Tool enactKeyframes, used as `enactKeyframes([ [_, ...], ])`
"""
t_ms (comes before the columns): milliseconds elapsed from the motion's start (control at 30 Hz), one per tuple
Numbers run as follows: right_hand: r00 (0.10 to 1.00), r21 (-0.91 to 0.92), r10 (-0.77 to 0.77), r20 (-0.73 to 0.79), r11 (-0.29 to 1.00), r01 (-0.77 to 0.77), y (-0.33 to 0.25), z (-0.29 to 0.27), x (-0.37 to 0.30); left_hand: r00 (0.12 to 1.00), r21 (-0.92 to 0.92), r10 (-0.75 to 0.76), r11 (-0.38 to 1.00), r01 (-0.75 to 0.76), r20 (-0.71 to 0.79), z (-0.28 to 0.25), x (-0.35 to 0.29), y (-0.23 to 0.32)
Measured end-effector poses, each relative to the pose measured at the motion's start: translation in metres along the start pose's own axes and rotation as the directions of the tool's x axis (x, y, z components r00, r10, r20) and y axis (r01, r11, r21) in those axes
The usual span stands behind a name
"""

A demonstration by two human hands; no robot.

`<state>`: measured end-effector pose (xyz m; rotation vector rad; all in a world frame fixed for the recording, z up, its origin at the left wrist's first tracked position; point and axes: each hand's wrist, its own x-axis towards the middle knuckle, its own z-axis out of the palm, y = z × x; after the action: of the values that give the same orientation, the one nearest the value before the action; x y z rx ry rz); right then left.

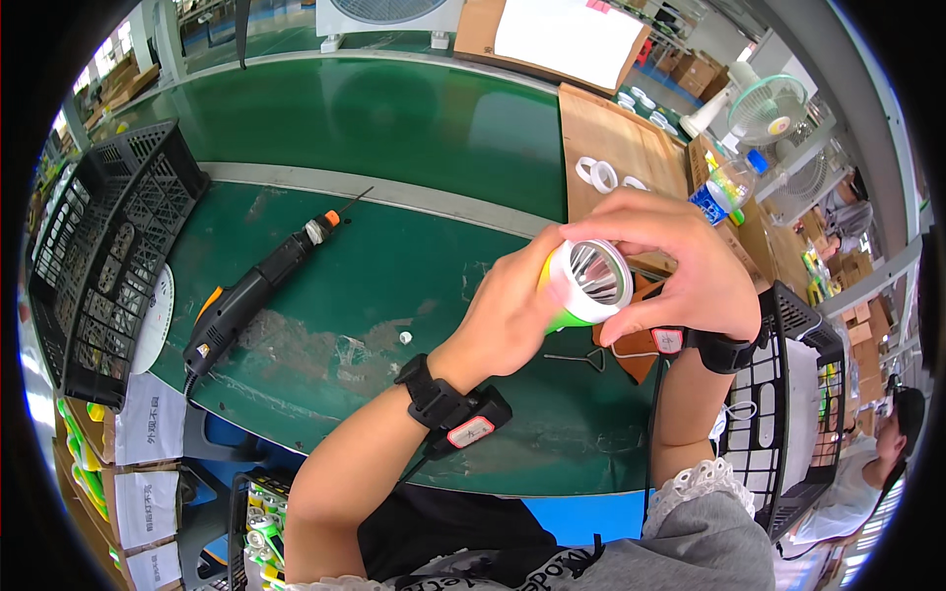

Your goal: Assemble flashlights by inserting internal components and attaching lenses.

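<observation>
A flashlight (558,313) with a white rim, a shiny reflector and a green-and-yellow body is held above the green worktable, its head facing up and to the right. My left hand (505,305) is wrapped round the body, which it mostly hides. Curved over the white rim is my right hand (690,261), its fingertips at the top edge and its thumb at the lower edge. Behind and under the right hand lies an orange-brown piece (636,360), partly covered. A small bent metal wire tool (591,359) rests on the table close to the flashlight.
A black electric screwdriver (251,294) lies at the left, beside a black crate (108,266). White rings (603,177) sit on a wooden board (591,123). Rightward stand a bottle (724,187), another black crate (788,424) and a fan (769,108). People are farther right.
</observation>
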<state>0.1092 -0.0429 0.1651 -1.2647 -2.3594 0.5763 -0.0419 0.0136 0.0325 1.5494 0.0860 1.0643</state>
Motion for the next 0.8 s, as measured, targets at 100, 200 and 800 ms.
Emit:
enactKeyframes([
  [100, 1.000, -0.055, -0.016, -0.020, 0.998, 0.015, -0.002, 0.003, 0.002, 0.990, -0.308, -0.137, 0.944, 0.121, -0.031, 0.006, 0.002, 0.001],
  [200, 0.997, -0.048, -0.056, -0.051, 0.997, 0.054, 0.000, 0.005, 0.004, 0.987, -0.374, -0.157, 0.918, 0.132, -0.037, 0.006, 0.001, 0.002],
  [800, 0.905, -0.475, 0.286, 0.314, 0.873, -0.111, -0.044, -0.019, 0.041, 0.996, 0.185, -0.082, 0.979, 0.088, -0.037, 0.003, 0.004, 0.010],
])
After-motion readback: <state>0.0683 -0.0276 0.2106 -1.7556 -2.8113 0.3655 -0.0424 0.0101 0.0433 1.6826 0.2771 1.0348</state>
